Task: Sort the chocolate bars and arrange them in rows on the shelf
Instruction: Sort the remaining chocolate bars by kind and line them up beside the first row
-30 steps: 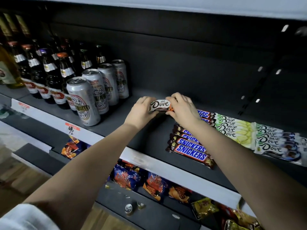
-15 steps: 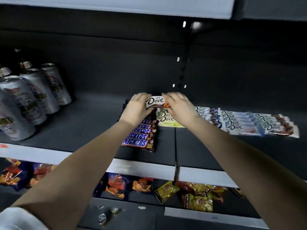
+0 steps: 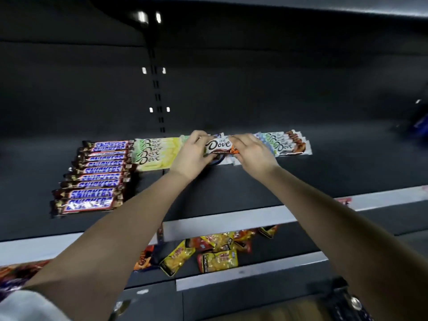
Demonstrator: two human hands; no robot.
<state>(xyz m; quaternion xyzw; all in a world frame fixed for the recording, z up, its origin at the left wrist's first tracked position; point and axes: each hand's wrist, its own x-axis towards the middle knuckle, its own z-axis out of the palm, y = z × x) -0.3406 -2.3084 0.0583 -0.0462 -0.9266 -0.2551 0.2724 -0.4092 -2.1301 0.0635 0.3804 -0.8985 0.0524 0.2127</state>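
Note:
Both hands hold one white and brown Dove bar point(image 3: 219, 146) by its ends, above the dark shelf point(image 3: 231, 186). My left hand point(image 3: 193, 154) grips its left end, my right hand point(image 3: 251, 152) its orange right end. A row of Snickers bars point(image 3: 92, 179) lies at the left. Beside it sits a stack of yellow-green Dove bars point(image 3: 157, 154). Blue Dove bars lie mostly hidden under my hands. To the right lies a row of white Dove bars point(image 3: 287, 144) with brown ends.
The white shelf-edge strip point(image 3: 220, 222) runs along the front. On the lower shelf lie yellow and orange snack packets point(image 3: 217, 253). The slotted upright point(image 3: 156, 89) stands at the back wall. Something blue point(image 3: 420, 123) is blurred at the far right.
The view has swung right: the cans and bottles have left the frame. My hands have carried the Dove bar rightward, from over the Snickers row to over the blue Dove bars.

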